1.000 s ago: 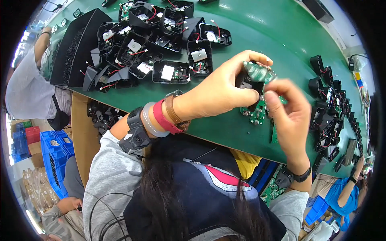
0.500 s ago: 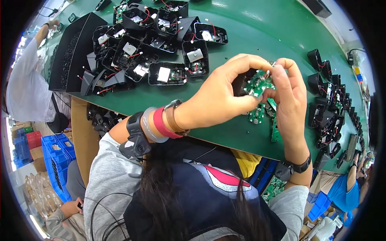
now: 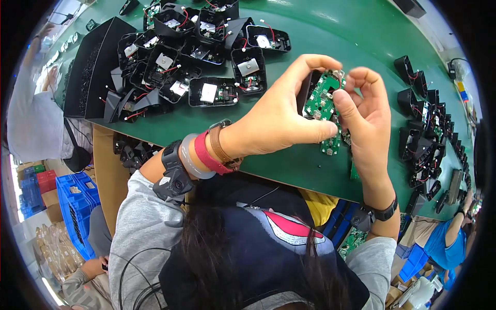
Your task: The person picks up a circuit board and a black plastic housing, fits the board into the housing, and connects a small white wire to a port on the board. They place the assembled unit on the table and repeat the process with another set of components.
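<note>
Fingers and thumb of our left hand [image 3: 279, 116] curve wide around a dark shell [image 3: 306, 93], grasping it with a flat, component-studded green circuit board [image 3: 320, 101] over the smooth green table [image 3: 320, 31]; our right hand [image 3: 369, 124] hangs half-curled, thumb overlapping the board's edge, though we cannot tell whether it pinches. Beyond, boxy black plastic housings [image 3: 248, 66] trail red wires [image 3: 270, 30].

On my feed, a bin [image 3: 106, 72] stands at the left of the workbench [image 3: 320, 31], a cluster of casings [image 3: 165, 61] to its right and a carton [image 3: 106, 170] holding parts [image 3: 129, 150] just outside the near edge. I have a circuit board [image 3: 320, 101] between the left hand [image 3: 279, 111] and right hand [image 3: 372, 119], loose boards [image 3: 330, 147] lying toward the near edge, and further casings [image 3: 413, 139] along the right side.
</note>
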`<state>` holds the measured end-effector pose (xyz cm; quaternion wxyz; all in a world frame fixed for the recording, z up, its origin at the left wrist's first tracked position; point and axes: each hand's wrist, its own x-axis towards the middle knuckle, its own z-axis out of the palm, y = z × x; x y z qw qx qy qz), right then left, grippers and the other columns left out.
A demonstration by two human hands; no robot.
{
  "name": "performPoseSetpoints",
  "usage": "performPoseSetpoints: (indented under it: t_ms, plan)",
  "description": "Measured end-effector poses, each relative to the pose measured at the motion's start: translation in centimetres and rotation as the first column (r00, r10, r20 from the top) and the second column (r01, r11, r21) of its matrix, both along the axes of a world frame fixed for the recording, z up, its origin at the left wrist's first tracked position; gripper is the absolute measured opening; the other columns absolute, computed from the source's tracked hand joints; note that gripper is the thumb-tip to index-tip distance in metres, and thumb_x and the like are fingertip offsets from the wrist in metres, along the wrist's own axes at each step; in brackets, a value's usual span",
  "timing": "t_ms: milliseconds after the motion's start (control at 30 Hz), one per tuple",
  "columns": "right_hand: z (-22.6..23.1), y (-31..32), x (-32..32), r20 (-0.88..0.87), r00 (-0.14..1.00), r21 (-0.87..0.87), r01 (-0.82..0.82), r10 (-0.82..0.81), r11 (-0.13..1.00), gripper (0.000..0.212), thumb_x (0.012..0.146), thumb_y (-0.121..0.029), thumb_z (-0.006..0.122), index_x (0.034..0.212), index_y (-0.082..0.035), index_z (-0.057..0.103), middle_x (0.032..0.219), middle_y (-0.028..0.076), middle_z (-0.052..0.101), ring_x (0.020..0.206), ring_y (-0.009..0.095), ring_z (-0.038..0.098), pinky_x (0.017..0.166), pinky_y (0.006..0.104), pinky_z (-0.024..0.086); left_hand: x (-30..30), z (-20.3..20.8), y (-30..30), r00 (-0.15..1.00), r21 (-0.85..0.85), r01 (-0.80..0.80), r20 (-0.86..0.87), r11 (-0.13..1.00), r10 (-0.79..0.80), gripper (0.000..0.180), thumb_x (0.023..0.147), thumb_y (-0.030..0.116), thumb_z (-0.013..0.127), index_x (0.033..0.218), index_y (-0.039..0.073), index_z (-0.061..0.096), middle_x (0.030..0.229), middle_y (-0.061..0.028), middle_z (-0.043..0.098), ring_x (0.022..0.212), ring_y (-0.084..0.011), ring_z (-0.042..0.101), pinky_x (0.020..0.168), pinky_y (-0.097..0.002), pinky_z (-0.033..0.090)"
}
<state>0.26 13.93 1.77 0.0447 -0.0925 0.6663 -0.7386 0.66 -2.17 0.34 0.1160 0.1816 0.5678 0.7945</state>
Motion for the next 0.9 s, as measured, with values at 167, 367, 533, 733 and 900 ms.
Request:
performPoseSetpoints:
  t_ms: [167,367,533,733,900]
  plan:
    - [0.1,0.3,-0.2,-0.219,0.976,0.187,0.04,0.002,0.982,0.019,0.082,-0.002,0.065,0.1,-0.002,0.062,0.105,0.003,0.052,0.076,0.006,0.048,0.06,0.016,0.043,-0.1,-0.8,0.3,0.981,-0.089,-0.113,-0.168,0.99,0.097,0.065,0.07,-0.001,0.057,0.131,0.002,0.034,0.123,-0.0093,0.045,0.117,-0.0168,0.044,0.101,-0.0302,0.034]
    - [0.2,-0.7,-0.6,-0.377,0.926,0.386,0.181,-0.024,0.905,0.012,0.075,-0.001,0.07,0.085,-0.007,0.069,0.095,0.004,0.055,0.069,0.009,0.046,0.055,0.0214,0.037,0.1,-0.6,0.5,0.961,-0.107,-0.178,-0.232,0.978,0.15,0.073,0.067,0.0,0.057,0.135,-0.001,0.031,0.128,-0.0118,0.044,0.122,-0.0183,0.041,0.104,-0.0302,0.031]
    - [0.0,-1.0,-0.9,-0.727,0.685,0.393,0.37,0.039,0.842,0.017,0.07,0.001,0.072,0.085,-0.006,0.069,0.095,0.005,0.059,0.066,0.013,0.048,0.057,0.024,0.041,0.4,0.5,0.2,0.998,-0.089,-0.057,0.024,0.994,0.06,0.067,0.067,0.001,0.057,0.13,-0.002,0.035,0.121,-0.0084,0.046,0.116,-0.0151,0.042,0.1,-0.0276,0.033]
    - [0.4,-0.7,0.7,-0.217,0.973,0.127,0.107,-0.077,0.986,0.016,0.074,0.005,0.069,0.089,-0.001,0.067,0.082,0.008,0.066,0.074,0.013,0.062,0.062,0.0208,0.048,0.6,0.6,-0.1,0.984,-0.078,-0.063,0.161,0.995,0.076,0.063,0.067,0.002,0.057,0.127,-0.001,0.037,0.114,-0.0063,0.048,0.105,-0.0115,0.047,0.09,-0.0246,0.04]
    - [0.0,0.5,0.9,-0.54,0.837,0.483,0.218,0.092,0.848,0.019,0.075,0.005,0.067,0.091,-0.004,0.068,0.08,0.007,0.06,0.07,0.014,0.057,0.059,0.0233,0.044,1.1,-0.2,0.5,0.992,-0.08,-0.075,0.091,0.994,0.083,0.061,0.068,0.0,0.055,0.126,-0.001,0.037,0.113,-0.0072,0.05,0.105,-0.0127,0.049,0.092,-0.027,0.042]
